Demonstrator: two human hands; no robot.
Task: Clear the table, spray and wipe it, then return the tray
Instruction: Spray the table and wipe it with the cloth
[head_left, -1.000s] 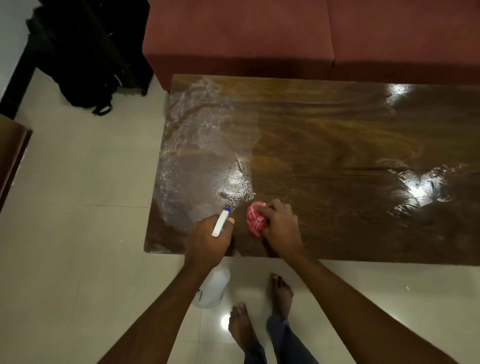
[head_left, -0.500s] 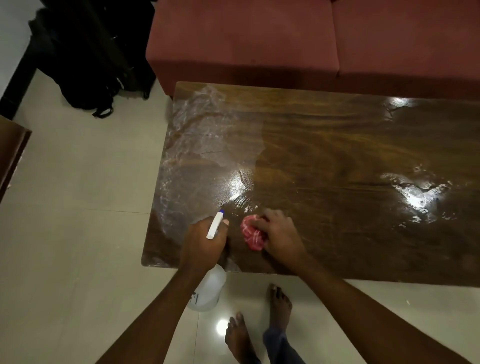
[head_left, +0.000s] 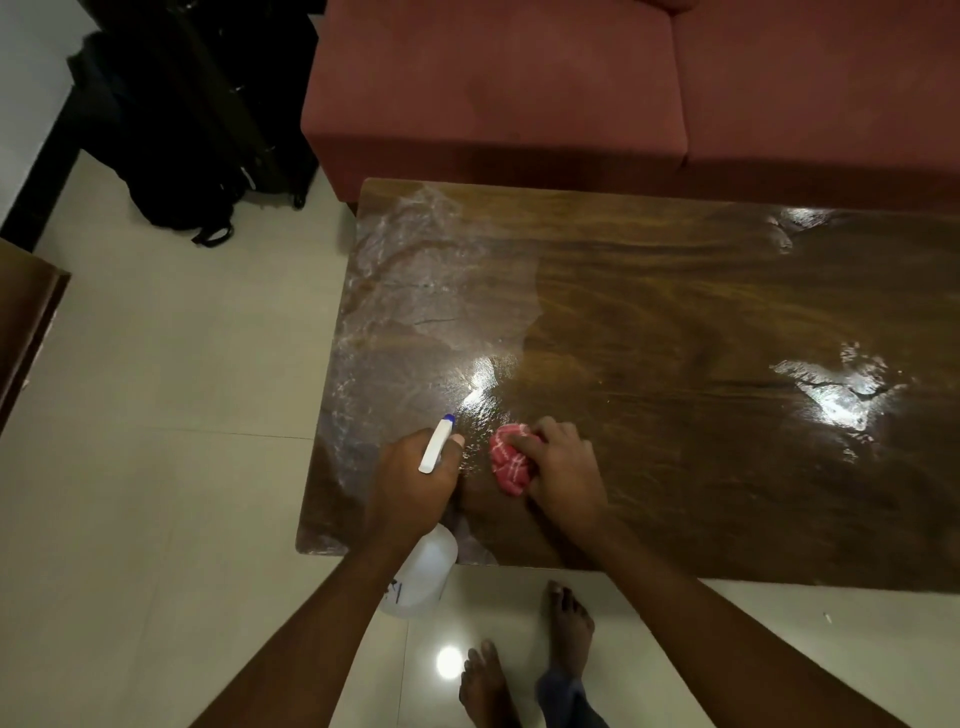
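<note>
A glossy brown wooden table (head_left: 675, 322) fills the middle; its left part looks wet and streaky. My left hand (head_left: 410, 483) grips a white spray bottle (head_left: 423, 577) by the neck, its blue-tipped nozzle pointing out over the table's near-left part. Just right of it, my right hand (head_left: 563, 473) holds a bunched red checked cloth (head_left: 509, 460) pressed on the tabletop near the front edge. No tray is in view.
A red sofa (head_left: 571, 93) stands right behind the table. A black backpack (head_left: 176, 135) and a dark suitcase sit on the tiled floor at the back left. A brown furniture edge (head_left: 26, 322) shows at far left. My bare feet (head_left: 566, 623) are before the table.
Both hands stay side by side near the table's front-left part; the cloth has shifted slightly left and toward the front edge. The view has tilted down a little.
</note>
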